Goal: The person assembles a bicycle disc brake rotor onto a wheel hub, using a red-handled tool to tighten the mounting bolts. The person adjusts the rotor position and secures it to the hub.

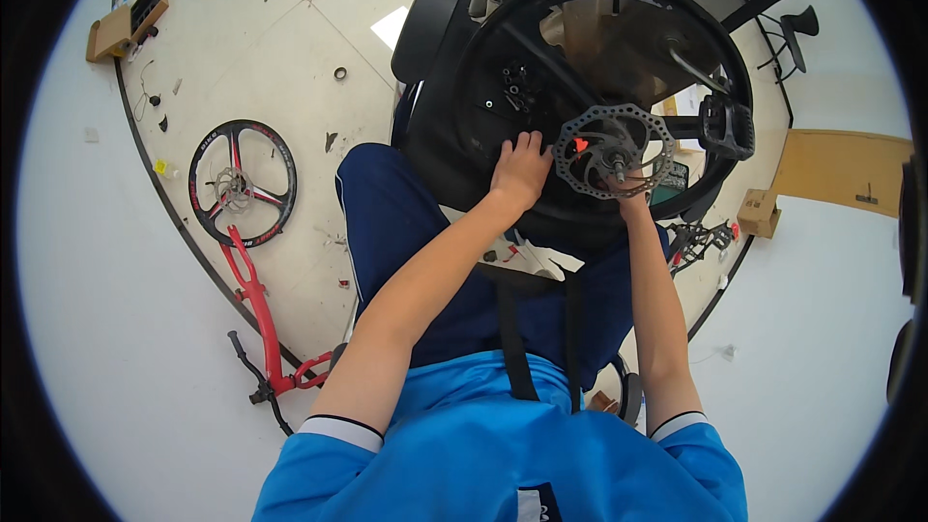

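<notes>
A black bicycle wheel (483, 14) with broad spokes leans over a black chair seat (430, 135) in front of me. At its hub sits a silver brake disc (663, 145) with a holed rim and an axle end standing out. My right hand (630, 184) reaches in at the lower edge of the disc, which hides most of its fingers; its grip cannot be made out. Left of the disc, my left hand (522, 172) is open over the seat, fingers stretched forward. Beyond its fingertips lie several small dark bolts and nuts (517, 89).
A black pedal (725, 126) juts out at the wheel's right side. On the floor at left are a red bicycle frame (261, 314) and another black wheel (280, 150) with red marks. A cardboard box (760, 214) stands by the right wall; an open box (111, 34) lies far left.
</notes>
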A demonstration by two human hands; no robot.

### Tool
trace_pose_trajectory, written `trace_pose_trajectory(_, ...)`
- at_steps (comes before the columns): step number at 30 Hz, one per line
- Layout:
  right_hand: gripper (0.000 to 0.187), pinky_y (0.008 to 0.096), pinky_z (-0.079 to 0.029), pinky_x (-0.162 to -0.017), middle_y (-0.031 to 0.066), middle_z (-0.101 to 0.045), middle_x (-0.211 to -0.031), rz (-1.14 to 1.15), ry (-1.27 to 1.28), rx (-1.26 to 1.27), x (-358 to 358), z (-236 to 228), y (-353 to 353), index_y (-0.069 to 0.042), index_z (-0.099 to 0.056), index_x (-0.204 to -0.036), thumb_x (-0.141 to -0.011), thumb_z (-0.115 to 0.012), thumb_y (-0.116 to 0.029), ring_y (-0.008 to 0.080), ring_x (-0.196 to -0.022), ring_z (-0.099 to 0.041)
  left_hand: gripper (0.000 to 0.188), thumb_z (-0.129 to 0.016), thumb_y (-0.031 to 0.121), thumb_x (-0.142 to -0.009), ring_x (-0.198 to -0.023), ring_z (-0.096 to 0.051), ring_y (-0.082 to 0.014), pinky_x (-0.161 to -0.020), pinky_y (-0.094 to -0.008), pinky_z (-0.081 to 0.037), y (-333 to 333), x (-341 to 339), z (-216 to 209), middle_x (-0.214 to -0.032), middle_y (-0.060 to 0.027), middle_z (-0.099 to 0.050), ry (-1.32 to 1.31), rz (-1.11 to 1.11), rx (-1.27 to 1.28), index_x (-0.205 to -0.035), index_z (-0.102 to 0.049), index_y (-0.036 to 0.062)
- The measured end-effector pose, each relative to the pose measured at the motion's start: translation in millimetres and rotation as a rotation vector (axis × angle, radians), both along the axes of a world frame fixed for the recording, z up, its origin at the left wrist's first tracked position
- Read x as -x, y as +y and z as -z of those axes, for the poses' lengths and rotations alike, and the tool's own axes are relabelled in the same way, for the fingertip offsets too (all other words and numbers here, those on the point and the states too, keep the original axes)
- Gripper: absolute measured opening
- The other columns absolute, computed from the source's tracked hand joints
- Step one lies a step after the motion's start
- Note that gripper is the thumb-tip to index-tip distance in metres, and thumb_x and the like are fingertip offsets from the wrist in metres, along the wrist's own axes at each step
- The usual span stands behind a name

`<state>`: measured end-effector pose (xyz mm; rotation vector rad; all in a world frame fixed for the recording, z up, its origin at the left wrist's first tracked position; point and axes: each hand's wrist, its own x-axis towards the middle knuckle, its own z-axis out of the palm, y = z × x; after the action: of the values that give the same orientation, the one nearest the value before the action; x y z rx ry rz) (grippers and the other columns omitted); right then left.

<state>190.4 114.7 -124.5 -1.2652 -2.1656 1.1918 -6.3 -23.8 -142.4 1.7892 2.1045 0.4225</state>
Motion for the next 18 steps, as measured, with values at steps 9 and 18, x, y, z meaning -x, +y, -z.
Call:
trace_pose_trajectory(9, 0.012, 0.0405, -0.056, -0.075, 0.0193, -0.069, -0.086, -0.310, -0.417, -0.882, -15.1, 50.3, 29.3, 0.002, -0.068, -0.091, -0.087, -0.066, -0.009, 0.0358, -0.076, -0.065, 0.056, -0.070, 0.000, -0.079, -0.124, -0.048, -0.0392, -0.101, -0.0428, -0.050, 15.3, 15.4, 4.4, -0.143, -0.0226, -0.042, -0.191, 0.118, 0.135, -0.133, -0.060, 0.0085)
trace_pose_trajectory(18, 0.020, 0.0410, -0.056, -0.077, 0.0226, -0.073, -0.094, 0.185, -0.139, -0.182, 29.1, -25.4, -41.1, 0.003, -0.070, -0.096, -0.081, -0.075, -0.009, 0.0364, -0.091, -0.072, 0.026, -0.068, 0.004, -0.082, -0.109, -0.063, -0.0406, -0.091, -0.0481, -0.055, 15.4, 31.5, 14.7, -0.122, -0.0197, -0.061, -0.275, 0.038, 0.063, -0.108, -0.067, 0.0058)
